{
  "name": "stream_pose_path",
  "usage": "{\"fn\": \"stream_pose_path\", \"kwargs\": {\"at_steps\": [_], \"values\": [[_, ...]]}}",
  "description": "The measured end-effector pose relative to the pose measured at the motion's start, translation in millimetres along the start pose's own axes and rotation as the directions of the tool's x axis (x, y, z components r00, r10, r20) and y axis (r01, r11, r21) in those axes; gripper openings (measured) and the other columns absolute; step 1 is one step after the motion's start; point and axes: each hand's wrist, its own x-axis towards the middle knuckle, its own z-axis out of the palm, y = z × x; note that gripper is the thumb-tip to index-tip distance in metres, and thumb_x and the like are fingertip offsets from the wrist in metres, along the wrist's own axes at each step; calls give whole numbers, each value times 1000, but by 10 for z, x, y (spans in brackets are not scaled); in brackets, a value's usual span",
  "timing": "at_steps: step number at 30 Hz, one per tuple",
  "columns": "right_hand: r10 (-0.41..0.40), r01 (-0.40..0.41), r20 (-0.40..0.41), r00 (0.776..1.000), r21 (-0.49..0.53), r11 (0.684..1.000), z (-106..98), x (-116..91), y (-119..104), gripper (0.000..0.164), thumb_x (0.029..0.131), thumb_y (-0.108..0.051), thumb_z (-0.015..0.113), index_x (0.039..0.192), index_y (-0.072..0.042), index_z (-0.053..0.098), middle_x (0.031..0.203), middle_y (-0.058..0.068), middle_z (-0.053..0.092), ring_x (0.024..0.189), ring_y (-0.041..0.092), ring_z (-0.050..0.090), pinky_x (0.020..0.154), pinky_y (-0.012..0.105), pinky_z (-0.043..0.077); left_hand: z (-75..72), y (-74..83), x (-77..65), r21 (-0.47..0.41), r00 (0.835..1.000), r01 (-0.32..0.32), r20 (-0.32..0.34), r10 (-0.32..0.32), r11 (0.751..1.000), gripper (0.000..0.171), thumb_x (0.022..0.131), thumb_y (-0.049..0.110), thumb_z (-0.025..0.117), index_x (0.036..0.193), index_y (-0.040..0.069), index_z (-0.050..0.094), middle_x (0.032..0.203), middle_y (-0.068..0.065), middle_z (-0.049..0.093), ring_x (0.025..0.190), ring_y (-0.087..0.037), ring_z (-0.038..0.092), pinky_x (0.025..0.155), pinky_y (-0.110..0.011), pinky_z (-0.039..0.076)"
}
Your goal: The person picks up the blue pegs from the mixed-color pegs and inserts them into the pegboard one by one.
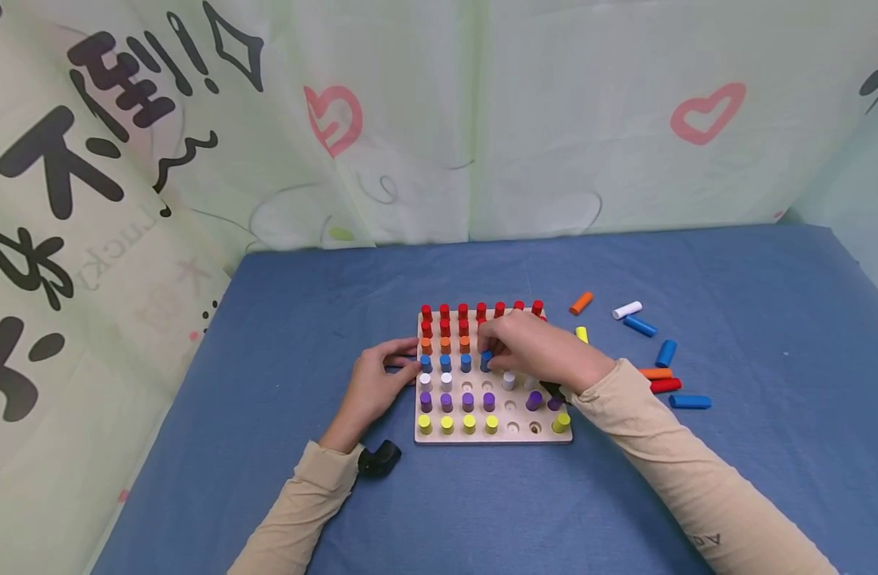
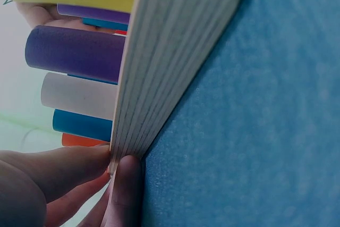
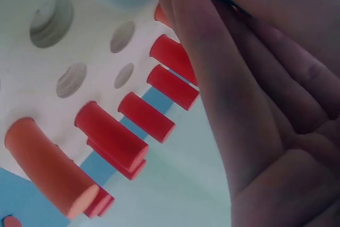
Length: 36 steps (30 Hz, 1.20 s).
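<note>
The left hand (image 1: 375,378) lies at the left edge of the pale wooden pegboard (image 1: 456,436), thumb and fingers bent with a small gap between, holding that edge. The right hand (image 1: 530,345) is over the board's middle, palm down, thumb and forefinger closed on a blue cylindrical peg (image 1: 486,361); I cannot tell whether that peg is fully seated. The right forearm, in a beige fabric sleeve (image 1: 669,451), slants in from lower right.

The right hand hides part of the board behind and beneath it. Red cylindrical pegs (image 1: 462,310) stand beyond the right hand, yellow cylindrical pegs (image 1: 469,424) on its near side. Off to its right, loose on the blue cloth (image 1: 424,511), lie a white cylindrical peg (image 1: 627,310) and a red cylindrical peg (image 1: 665,385). A black curved fitting (image 1: 381,460) sits at the left wrist.

Beyond both hands hangs a pale printed curtain (image 1: 568,72). Its large dark characters include 不; faint lettering reads "Lucky". The right sleeve's small dark marking is illegible.
</note>
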Motion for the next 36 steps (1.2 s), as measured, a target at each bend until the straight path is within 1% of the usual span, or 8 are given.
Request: {"fn": "stream_pose_path", "kwargs": {"at_steps": [8,11,16,20,26,30,33,36], "values": [[-3,4,22,1000,-36,999,26,24,22,14,83,-4,78,96,-8,72,87,1,69,77,11,60,74,28,55,-10,1,10,-9,1000,-22,-1,22,1000,39,92,9,70,130,8,65,117,-8,70,96,-18,67,76,-30,59],[-4,5,25,1000,-44,999,19,16,22,15,84,-4,77,97,-7,72,88,1,70,77,11,61,74,28,56,-4,0,15,-13,1000,-14,0,14,1000,39,92,10,70,130,9,65,117,-7,70,95,-17,67,76,-29,59],[7,-7,24,1000,-15,1000,-14,-26,17,16,85,-5,76,101,-6,72,90,2,71,80,10,64,77,29,57,5,-6,18,-1,1000,-7,-1,7,1000,39,92,12,71,131,10,65,117,-6,70,96,-17,67,78,-30,59],[10,-10,14,1000,8,1000,-53,-85,23,17,86,-5,74,103,-5,72,93,3,72,82,11,66,79,31,58,8,-2,15,8,1000,-5,-3,5,1000,39,92,13,71,131,11,65,117,-5,70,96,-17,67,80,-31,59],[-11,11,-17,1000,-35,999,-99,-174,68,15,86,-4,75,100,-7,71,91,1,70,81,12,65,76,31,58,6,0,9,2,1000,3,-2,-3,1000,39,92,12,70,131,11,65,117,-5,70,96,-17,66,79,-30,59],[-22,19,-52,998,-53,998,-119,-234,117,15,85,-4,75,99,-8,71,90,0,70,80,12,65,73,30,57,3,-8,16,3,1000,-9,-3,9,1000,39,92,11,70,131,10,65,117,-7,70,96,-17,66,78,-29,59],[-16,13,-65,998,-44,999,-143,-285,145,18,85,-4,76,102,-7,72,92,2,70,82,13,66,74,32,58,0,-11,16,5,1000,-20,-2,20,1000,38,93,10,69,131,8,65,117,-8,70,96,-18,67,79,-30,59],[3,-5,-78,997,-28,1000,-166,-334,166,20,85,-2,76,103,-5,71,95,4,71,83,14,67,74,33,58,-4,-6,11,5,1000,-15,0,15,1000,38,93,11,69,131,9,65,117,-7,70,96,-18,67,80,-31,59]]}}
